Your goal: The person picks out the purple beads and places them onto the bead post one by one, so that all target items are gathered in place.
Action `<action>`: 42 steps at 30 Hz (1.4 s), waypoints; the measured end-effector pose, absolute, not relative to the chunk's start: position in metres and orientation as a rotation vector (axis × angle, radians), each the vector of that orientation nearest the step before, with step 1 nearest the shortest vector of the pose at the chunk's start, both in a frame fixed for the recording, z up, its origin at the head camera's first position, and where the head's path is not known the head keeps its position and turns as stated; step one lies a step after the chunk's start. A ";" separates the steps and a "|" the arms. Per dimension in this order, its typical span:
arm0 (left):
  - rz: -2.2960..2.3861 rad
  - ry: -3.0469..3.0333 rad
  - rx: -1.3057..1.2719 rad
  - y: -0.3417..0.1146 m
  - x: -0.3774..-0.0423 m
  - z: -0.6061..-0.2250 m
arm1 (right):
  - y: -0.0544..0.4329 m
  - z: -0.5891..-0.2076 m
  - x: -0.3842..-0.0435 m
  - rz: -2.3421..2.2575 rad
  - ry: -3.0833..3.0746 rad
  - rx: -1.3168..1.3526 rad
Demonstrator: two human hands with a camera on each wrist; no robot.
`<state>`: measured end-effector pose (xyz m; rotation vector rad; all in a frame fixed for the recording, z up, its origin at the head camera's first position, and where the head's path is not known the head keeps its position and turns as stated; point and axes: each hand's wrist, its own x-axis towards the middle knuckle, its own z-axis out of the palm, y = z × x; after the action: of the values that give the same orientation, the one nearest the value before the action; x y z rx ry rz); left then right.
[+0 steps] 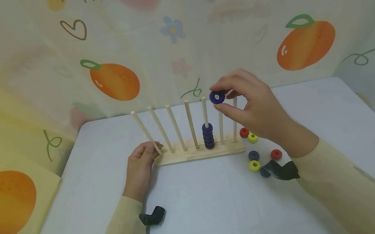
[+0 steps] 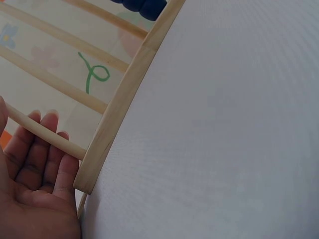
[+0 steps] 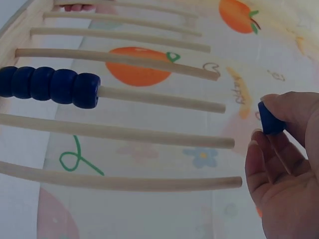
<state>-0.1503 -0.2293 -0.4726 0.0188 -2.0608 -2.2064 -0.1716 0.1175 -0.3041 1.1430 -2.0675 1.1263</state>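
A wooden peg rack [image 1: 199, 154] with several upright pegs stands on the table. Several blue beads [image 1: 208, 136] are stacked low on one peg right of the middle. My right hand [image 1: 257, 107] pinches another blue bead [image 1: 221, 97] between thumb and fingers, its hole facing me. In the right wrist view this held bead [image 3: 271, 118] is beyond the peg tips, apart from them. At the rack's left end my left hand [image 1: 138, 167] holds the leftmost peg near its foot. The left wrist view shows its fingers [image 2: 32, 167] behind that peg [image 2: 47, 133].
Right of the rack lie loose beads: red beads [image 1: 276, 154], yellow beads [image 1: 254, 166] and blue beads [image 1: 254, 155]. The right wrist's dark strap piece [image 1: 281, 170] partly covers one blue bead. A white cloth [image 1: 193, 211] covers the table, with a printed curtain [image 1: 200, 52] behind it.
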 end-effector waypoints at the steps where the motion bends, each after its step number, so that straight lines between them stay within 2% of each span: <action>1: -2.208 -2.057 0.019 -0.229 -0.150 -0.473 | 0.116 -0.304 -0.173 1.131 -2.069 1.144; 18: -2.158 -2.087 -0.028 -0.232 -0.152 -0.476 | 0.097 -0.312 -0.190 1.196 -2.099 1.143; 42: -2.172 -2.081 -0.018 -0.230 -0.151 -0.473 | 0.091 -0.312 -0.194 1.197 -2.259 1.014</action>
<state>-0.1510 -0.2305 -0.4732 -0.0179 -2.0815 -2.1720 -0.1936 0.0914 -0.3122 1.0145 -2.2588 1.1969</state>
